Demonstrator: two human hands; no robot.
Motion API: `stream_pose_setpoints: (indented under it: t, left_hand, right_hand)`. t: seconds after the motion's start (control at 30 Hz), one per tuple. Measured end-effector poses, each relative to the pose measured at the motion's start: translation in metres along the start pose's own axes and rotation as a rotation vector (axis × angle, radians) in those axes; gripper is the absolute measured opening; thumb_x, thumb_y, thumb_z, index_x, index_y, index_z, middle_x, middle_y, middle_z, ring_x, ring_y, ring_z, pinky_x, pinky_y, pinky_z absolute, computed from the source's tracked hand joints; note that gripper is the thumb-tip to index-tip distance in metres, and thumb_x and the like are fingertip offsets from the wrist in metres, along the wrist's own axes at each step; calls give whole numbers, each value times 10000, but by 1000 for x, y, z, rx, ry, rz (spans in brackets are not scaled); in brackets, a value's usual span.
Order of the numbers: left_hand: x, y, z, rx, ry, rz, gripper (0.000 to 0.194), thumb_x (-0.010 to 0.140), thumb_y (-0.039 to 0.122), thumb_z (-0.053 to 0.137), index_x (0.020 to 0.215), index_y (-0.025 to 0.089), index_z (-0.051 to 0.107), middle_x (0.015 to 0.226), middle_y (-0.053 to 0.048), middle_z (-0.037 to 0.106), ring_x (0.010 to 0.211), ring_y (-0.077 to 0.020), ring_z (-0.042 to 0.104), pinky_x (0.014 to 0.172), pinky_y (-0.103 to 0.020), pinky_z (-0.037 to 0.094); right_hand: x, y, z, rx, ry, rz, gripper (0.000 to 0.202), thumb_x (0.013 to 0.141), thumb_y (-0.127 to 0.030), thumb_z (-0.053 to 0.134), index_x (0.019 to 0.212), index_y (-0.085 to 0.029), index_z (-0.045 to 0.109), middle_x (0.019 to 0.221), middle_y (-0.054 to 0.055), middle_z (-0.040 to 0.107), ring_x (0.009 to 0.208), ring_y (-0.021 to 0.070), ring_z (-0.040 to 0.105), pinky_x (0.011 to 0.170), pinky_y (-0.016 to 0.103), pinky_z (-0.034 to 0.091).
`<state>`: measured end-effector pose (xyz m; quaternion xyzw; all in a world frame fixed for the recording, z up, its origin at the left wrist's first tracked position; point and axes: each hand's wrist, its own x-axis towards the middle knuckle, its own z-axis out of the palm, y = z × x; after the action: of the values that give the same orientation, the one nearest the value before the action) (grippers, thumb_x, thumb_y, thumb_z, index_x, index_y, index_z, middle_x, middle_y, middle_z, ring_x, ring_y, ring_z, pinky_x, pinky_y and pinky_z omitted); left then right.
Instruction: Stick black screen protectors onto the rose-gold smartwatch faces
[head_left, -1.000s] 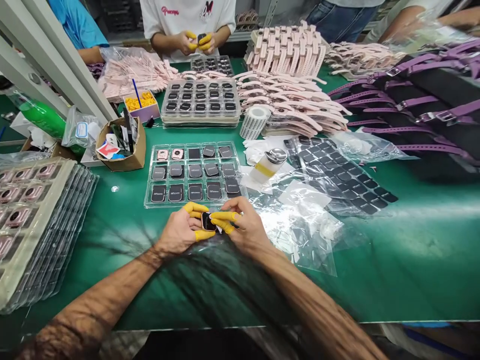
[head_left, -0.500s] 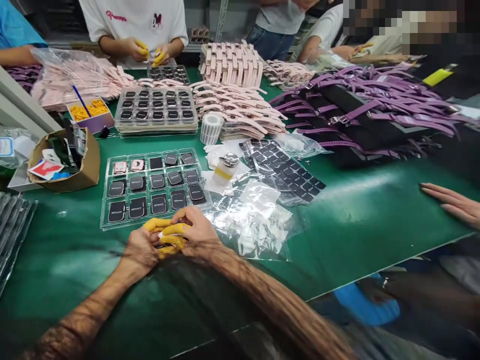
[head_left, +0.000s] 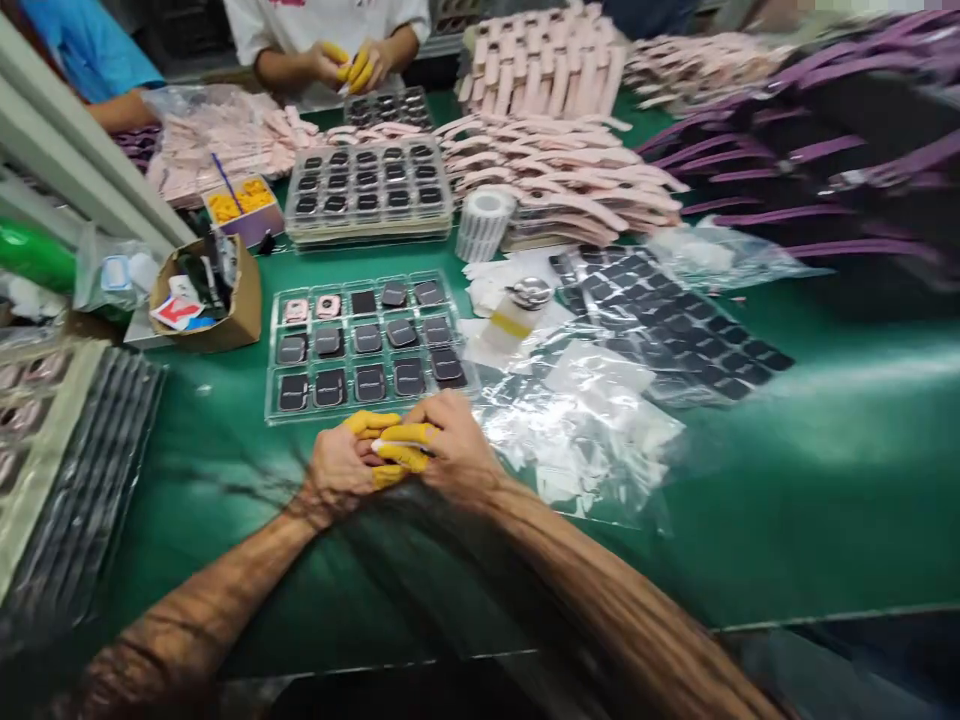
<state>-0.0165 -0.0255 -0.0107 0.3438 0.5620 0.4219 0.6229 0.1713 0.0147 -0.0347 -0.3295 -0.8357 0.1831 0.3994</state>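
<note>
My left hand (head_left: 339, 468) and my right hand (head_left: 459, 445) are closed together just in front of a clear plastic tray (head_left: 272, 385). Yellow finger cots cover several of my fingertips. A small white bit (head_left: 377, 447) shows between the fingers; what else they hold is hidden. In the tray's compartments lie several square watch bodies with black films (head_left: 370, 383), and two pink-framed watch bodies (head_left: 297, 311) sit at its back left. To the right of my hands, clear plastic bags with white sheets (head_left: 600, 430) lie on the green table (head_left: 795, 500).
Behind the tray stand stacked trays (head_left: 367, 232), a label roll (head_left: 484, 225) and a metal-topped bottle (head_left: 517, 310). A cardboard box (head_left: 240, 315) and piled trays (head_left: 112, 470) stand left. Pink straps (head_left: 570, 175) and purple straps (head_left: 817, 150) lie farther back. A co-worker's gloved-finger hands (head_left: 364, 68) work opposite.
The view has swung left and down, so the table things appear shifted right. My hands stay pressed together in front of the tray. The hand at the right edge has left the view.
</note>
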Motion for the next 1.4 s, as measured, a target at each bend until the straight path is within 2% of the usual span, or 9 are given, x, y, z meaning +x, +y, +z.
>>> stream_pose_setpoints:
  t: [0.3, 0.5, 0.67, 0.83, 0.9, 1.1, 1.23, 1.33, 1.4]
  left_hand:
    - [-2, 0, 1, -5, -39, -20, 608, 442, 117, 968, 990, 178, 711, 684, 68, 617, 602, -94, 589, 656, -260, 566]
    - [-1, 0, -1, 3, -57, -2, 622, 458, 111, 974, 1019, 172, 713, 847, -9, 746, 692, -137, 684, 724, -297, 601]
    - [2, 5, -5, -22, -31, 14, 708, 414, 91, 1014, 1034, 151, 678, 931, -55, 784, 785, -165, 736, 826, -353, 632]
    - [7, 10, -11, -122, -102, 10, 720, 421, 83, 1017, 1064, 146, 698, 973, -63, 788, 869, -173, 753, 853, -330, 621]
    - [8, 12, -14, -151, -132, -8, 697, 451, 85, 1010, 1072, 141, 700, 970, -65, 787, 874, -175, 756, 858, -333, 616]
    - [11, 14, -21, -216, -117, -64, 656, 467, 65, 985, 1055, 136, 701, 1006, -71, 777, 903, -181, 746, 884, -352, 603]
    - [12, 13, -21, -210, -98, -52, 647, 468, 88, 998, 1041, 127, 701, 950, -57, 764, 888, -172, 728, 905, -367, 601]
    - [11, 10, -18, -194, -60, -14, 689, 457, 107, 1014, 1062, 134, 684, 982, -63, 762, 879, -172, 726, 894, -374, 607]
    - [10, 5, -16, -138, -40, 30, 688, 479, 116, 1009, 1083, 138, 681, 1000, -70, 763, 858, -168, 724, 863, -360, 609]
  right_hand:
    - [-2, -3, 1, 31, 24, 37, 107, 983, -291, 673, 956, -294, 776, 858, 58, 695, 816, 243, 547, 715, 408, 454]
    - [1, 0, 4, 11, -4, 60, 104, 973, -292, 683, 974, -284, 786, 827, 52, 666, 797, 234, 548, 708, 398, 444]
    - [-6, 7, -23, -234, 55, 271, 199, 958, -382, 701, 1110, -266, 757, 1100, 137, 661, 1078, 334, 552, 915, 511, 466]
    - [-26, 0, -33, -129, -276, 119, 287, 972, -400, 698, 1255, -350, 705, 1227, 85, 738, 1125, 326, 568, 941, 525, 405]
    - [-25, 0, -27, -125, -326, 125, 309, 964, -384, 718, 1270, -343, 710, 1189, 71, 780, 1106, 322, 573, 922, 511, 378]
    - [-9, 7, -12, -11, -323, 249, 173, 910, -318, 777, 1082, -305, 793, 915, 54, 781, 951, 267, 587, 895, 458, 373]
    - [-9, 6, -14, 61, -187, 188, 96, 942, -315, 728, 946, -305, 824, 802, 43, 720, 875, 245, 595, 891, 469, 382]
    - [-12, -2, -29, 138, -67, 178, 106, 913, -383, 761, 834, -347, 822, 963, 67, 750, 1037, 297, 612, 951, 529, 402]
    - [-11, -8, -42, 396, -2, 278, 171, 868, -489, 797, 761, -356, 790, 1002, 58, 733, 1009, 289, 626, 884, 504, 469]
